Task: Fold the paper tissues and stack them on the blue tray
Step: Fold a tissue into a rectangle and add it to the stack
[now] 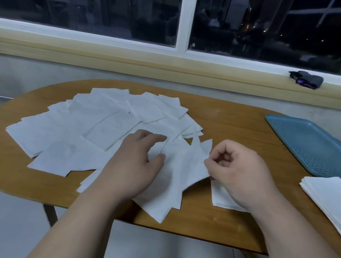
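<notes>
— Table (226,122) first: loose tissues (98,124) fanned across it, blue tray (312,145) at far right, a white stack (329,196) just beside its near end.
— And the one being folded?
— That tissue (183,165) lies between the hands. The left hand (135,162) rests on it, fingers loose; the right hand (240,173) pinches its edge.
— I'd bring that edge over squarely onto the opposite one, then crease flat.
</notes>
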A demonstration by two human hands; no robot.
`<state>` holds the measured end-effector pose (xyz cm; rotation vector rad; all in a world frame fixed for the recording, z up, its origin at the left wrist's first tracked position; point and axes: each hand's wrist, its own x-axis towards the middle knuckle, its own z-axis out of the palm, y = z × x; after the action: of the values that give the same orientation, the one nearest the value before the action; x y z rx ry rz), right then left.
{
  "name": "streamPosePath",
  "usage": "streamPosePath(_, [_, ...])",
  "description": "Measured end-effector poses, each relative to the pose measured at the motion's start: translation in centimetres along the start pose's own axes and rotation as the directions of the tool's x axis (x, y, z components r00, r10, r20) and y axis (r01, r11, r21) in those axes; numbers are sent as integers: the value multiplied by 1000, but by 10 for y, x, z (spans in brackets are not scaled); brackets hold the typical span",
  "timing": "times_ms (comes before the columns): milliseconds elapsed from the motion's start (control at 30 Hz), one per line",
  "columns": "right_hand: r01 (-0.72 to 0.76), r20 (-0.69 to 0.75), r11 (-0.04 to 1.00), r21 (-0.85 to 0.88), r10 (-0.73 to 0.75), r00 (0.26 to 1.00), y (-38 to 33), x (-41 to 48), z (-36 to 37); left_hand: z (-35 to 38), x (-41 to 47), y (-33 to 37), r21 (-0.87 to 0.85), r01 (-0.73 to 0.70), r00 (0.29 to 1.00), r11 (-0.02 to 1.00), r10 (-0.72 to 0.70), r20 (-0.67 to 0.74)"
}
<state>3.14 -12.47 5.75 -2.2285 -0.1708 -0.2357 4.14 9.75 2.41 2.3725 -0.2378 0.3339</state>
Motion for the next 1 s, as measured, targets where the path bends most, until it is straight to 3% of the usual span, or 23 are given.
streamPosePath(167, [15, 7, 999, 39, -15, 1000, 26, -20, -42, 22, -2, 25, -16, -124, 989, 992, 125, 78])
streamPosePath(267, [62, 79, 975, 215, -81, 994, 37, -30, -64, 34, -6, 43, -67, -164, 977, 984, 171, 130])
streamPosePath(433, [58, 114, 891, 451, -122, 986, 55, -38, -83, 48, -13, 68, -252, -68, 943, 965, 144, 299])
streamPosePath(667, [-103, 35, 965, 239, 98, 995, 79, -36, -95, 66, -12, 87, -413, 36, 951, 910, 95, 294])
streamPosePath(767, [-163, -42, 976, 146, 170, 984, 90, -31, -88, 72, -9, 89, -311, -3, 947, 950, 102, 304])
streamPosePath(1000, [-210, -211, 970, -122, 182, 960, 103, -19, -75, 86, 3, 85, -200, -60, 962, 978, 111, 250])
